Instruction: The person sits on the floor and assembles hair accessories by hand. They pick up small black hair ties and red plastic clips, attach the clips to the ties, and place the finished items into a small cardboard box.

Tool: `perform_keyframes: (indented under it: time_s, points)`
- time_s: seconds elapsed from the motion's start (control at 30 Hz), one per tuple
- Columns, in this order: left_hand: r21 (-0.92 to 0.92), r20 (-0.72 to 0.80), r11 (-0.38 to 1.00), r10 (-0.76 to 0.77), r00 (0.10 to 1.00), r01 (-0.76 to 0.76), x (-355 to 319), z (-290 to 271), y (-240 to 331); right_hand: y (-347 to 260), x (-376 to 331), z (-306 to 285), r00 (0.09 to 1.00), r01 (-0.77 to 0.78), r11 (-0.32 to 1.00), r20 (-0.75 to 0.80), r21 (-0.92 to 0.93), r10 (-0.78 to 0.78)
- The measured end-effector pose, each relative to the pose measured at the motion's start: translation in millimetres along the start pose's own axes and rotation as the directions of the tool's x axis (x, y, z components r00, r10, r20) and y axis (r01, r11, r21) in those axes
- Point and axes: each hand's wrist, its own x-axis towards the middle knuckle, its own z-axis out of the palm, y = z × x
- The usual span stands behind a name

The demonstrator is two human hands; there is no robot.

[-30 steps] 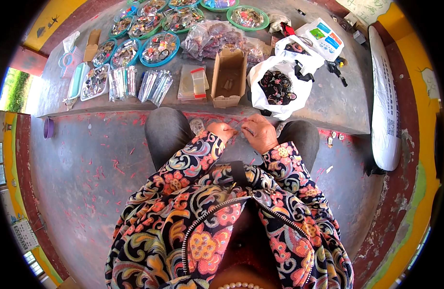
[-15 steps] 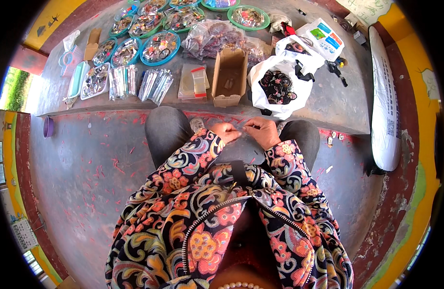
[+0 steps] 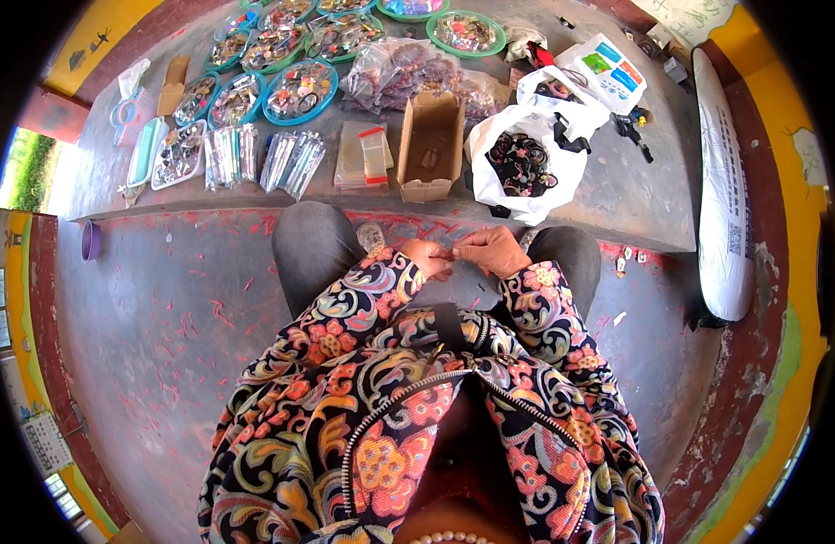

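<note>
My left hand (image 3: 427, 257) and my right hand (image 3: 495, 251) meet between my knees, fingertips nearly touching. Both have their fingers pinched together, and whatever lies between them is too small to make out. Just beyond, on the raised ledge (image 3: 635, 213), stands an open cardboard box (image 3: 431, 187). To its right a white plastic bag (image 3: 570, 186) gapes open, full of dark hair ties (image 3: 519, 165) with small coloured bits. Left of the box lie flat clear plastic sleeves (image 3: 349, 156) and bundles of packaged pens (image 3: 292, 163).
Blue and green baskets (image 3: 301, 120) of small packaged goods fill the ledge's far left. Clear bags of purplish items (image 3: 395, 77) lie behind the box. A long white sack (image 3: 721, 199) leans at the right. A purple bowl (image 3: 91, 240) sits on the floor at the left.
My left hand has turned slightly, its fingers curling in more. My right hand has shifted a little to the left, closer to the left fingertips. The surrounding goods have stayed put.
</note>
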Motion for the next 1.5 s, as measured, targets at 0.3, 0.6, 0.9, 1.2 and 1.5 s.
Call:
perform_keyframes:
  time_s: [0.3, 0.6, 0.9, 1.2, 1.5]
  points:
    - [0.318, -0.037, 0.916, 0.269, 0.963, -0.243, 5.2, -2.3, -13.2, 0.8, -1.2, 2.9, 0.995, 0.073, 0.99, 0.079, -0.123, -0.064]
    - [0.433, -0.049, 0.869, 0.288, 0.956, -0.24, -1.0, 1.2, -1.1, 17.5, 5.7, 0.3, 0.978, 0.181, 0.971, 0.131, -0.157, -0.162]
    - [0.369, 0.002, 0.914, 0.182, 0.983, -0.17, 10.5, -10.6, -21.9, 9.0, 4.3, 1.4, 0.982, 0.175, 0.945, 0.119, -0.276, -0.147]
    - [0.811, -0.16, 0.576, 0.377, 0.913, -0.096, 2.9, -20.1, -8.4, 12.6, 4.1, -0.4, 0.951, 0.308, 0.933, 0.072, -0.185, -0.3]
    - [0.782, -0.172, 0.61, 0.408, 0.897, -0.128, -5.4, -22.4, 5.7, 13.6, 9.5, -3.8, 0.867, 0.498, 0.807, 0.157, -0.318, -0.473]
